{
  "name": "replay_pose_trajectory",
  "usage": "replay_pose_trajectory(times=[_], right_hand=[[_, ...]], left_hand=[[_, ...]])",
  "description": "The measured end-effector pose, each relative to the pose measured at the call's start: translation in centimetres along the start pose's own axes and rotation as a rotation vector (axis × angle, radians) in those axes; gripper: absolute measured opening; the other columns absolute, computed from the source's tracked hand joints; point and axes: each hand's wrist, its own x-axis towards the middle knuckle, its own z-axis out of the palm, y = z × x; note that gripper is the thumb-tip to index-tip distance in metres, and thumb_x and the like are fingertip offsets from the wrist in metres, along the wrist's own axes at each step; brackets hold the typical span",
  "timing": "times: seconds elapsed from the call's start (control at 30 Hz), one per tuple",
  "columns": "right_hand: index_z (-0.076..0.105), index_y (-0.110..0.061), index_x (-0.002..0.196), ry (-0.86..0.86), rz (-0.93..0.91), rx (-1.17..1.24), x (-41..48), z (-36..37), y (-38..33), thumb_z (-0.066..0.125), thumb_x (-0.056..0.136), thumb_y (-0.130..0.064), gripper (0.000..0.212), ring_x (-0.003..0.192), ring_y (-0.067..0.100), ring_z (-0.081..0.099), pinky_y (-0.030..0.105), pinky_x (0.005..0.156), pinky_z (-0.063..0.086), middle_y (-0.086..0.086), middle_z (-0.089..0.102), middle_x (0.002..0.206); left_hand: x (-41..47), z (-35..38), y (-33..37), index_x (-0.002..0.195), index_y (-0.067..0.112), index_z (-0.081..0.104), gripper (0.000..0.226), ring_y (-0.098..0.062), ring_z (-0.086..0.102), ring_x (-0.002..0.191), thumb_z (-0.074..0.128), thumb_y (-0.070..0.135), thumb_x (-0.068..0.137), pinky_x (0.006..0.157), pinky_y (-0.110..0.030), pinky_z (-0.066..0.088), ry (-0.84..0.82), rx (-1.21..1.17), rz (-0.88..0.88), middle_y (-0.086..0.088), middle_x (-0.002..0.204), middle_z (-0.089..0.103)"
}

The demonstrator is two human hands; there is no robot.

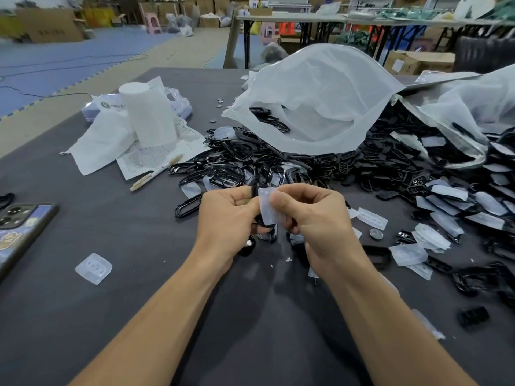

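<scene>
Head view. Both hands meet above the middle of the table (111, 316), toward its near edge. The left hand (228, 215) grips one black frame (269, 234), fingers curled round it. The right hand (315, 215) pinches one clear pad (271, 208) against that frame.

- One spare pad (93, 268) lies alone toward the left edge.
- One phone (19, 227) sits at the left edge.
- One pen (156, 172) lies beyond it.
- One coin (376, 234) lies right of the hands.
- Two white bags are at the far side, the open bag (320, 93) and the side bag (473, 107).
- The frames in the heap (250, 160) are too many to count.
</scene>
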Motion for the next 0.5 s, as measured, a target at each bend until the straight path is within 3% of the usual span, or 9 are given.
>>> replay_pose_trajectory(times=[0.13, 0.23, 0.3, 0.5], right_hand=[[0.076, -0.013, 0.067, 0.068, -0.055, -0.146, 0.03, 0.36, 0.28, 0.083, 0.081, -0.001, 0.020, 0.048, 0.008, 0.057, 0.022, 0.048, 0.048, 0.001, 0.068, 0.057], [0.079, -0.018, 0.069, 0.137, -0.118, -0.275, 0.05, 0.33, 0.68, 0.086, 0.079, -0.014, 0.012, 0.060, 0.020, 0.068, 0.043, 0.065, 0.062, 0.003, 0.074, 0.065], [0.079, -0.022, 0.071, 0.166, -0.149, -0.321, -0.09, 0.39, 0.72, 0.086, 0.078, -0.020, 0.010, 0.067, 0.028, 0.073, 0.050, 0.071, 0.063, 0.003, 0.075, 0.066], [0.078, -0.020, 0.073, 0.186, -0.157, -0.317, -0.19, 0.43, 0.42, 0.087, 0.076, -0.023, 0.010, 0.068, 0.029, 0.075, 0.050, 0.070, 0.064, 0.005, 0.075, 0.067]], left_hand=[[-0.16, 0.29, -0.11, 0.084, 0.014, 0.083, 0.010, -0.025, 0.076, 0.069, 0.076, 0.012, 0.092, 0.058, -0.029, 0.061, -0.004, -0.007, 0.006, -0.015, 0.078, 0.078], [-0.31, 0.55, -0.12, 0.085, 0.017, 0.084, 0.014, -0.017, 0.077, 0.070, 0.074, 0.013, 0.095, 0.057, -0.023, 0.058, -0.013, -0.053, -0.003, -0.011, 0.078, 0.079], [-0.44, 0.67, -0.05, 0.086, 0.021, 0.085, 0.015, -0.016, 0.077, 0.071, 0.074, 0.017, 0.095, 0.058, -0.022, 0.058, -0.030, -0.077, 0.000, -0.009, 0.079, 0.080], [-0.29, 0.54, -0.18, 0.093, 0.013, 0.084, 0.013, -0.017, 0.077, 0.080, 0.072, 0.011, 0.094, 0.064, -0.024, 0.060, -0.122, -0.158, -0.027, -0.011, 0.085, 0.080]])
